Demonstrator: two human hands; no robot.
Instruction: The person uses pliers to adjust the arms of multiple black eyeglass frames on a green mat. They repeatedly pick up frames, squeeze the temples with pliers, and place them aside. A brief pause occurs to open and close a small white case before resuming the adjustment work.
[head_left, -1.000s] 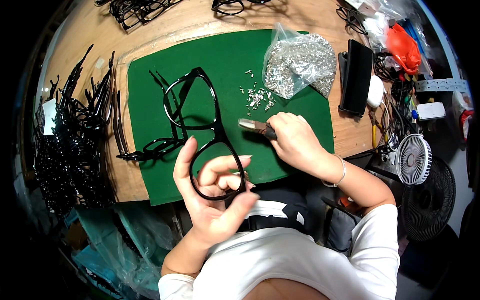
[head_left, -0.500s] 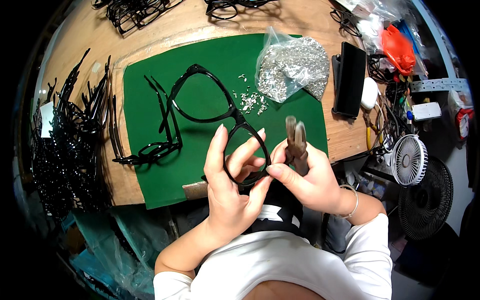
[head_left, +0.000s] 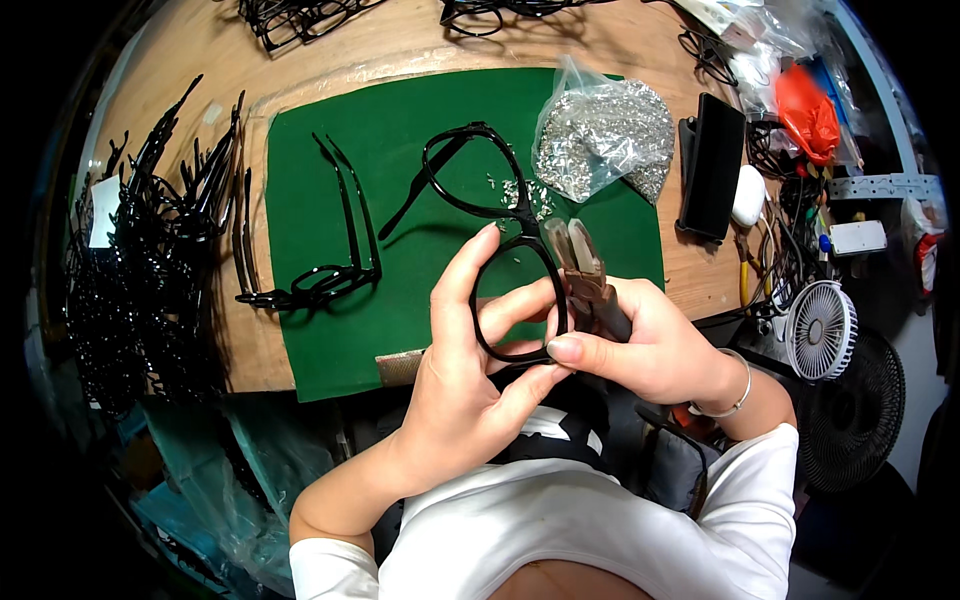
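Note:
Between my left hand's point(head_left: 455, 385) fingers and thumb is the near rim of a black eyeglass frame point(head_left: 527, 214). Its far rim stands out over the green mat point(head_left: 420, 300), with one temple arm pointing to the left. In my right hand point(head_left: 660, 345) is a pair of pliers point(head_left: 592, 285), jaws upward, beside the right edge of the near rim. My right thumb tip meets the rim's lower right, close to my left thumb. Beyond the frame lie several small silvery pieces point(head_left: 543, 203), and a clear bag point(head_left: 600, 140) full of like pieces.
A second black eyeglass frame point(head_left: 325, 288) rests on the mat's left side. Black frames are heaped at the far left point(head_left: 140, 310) and along the table's back point(head_left: 300, 20). To the right are a black case point(head_left: 712, 170), a white mouse-like object point(head_left: 748, 195), cables and a small fan point(head_left: 821, 330).
The eyeglass frame has turned, so its left-pointing temple arm now shows. The pliers have come in close beside the rim and tilted. The whole view has shifted slightly.

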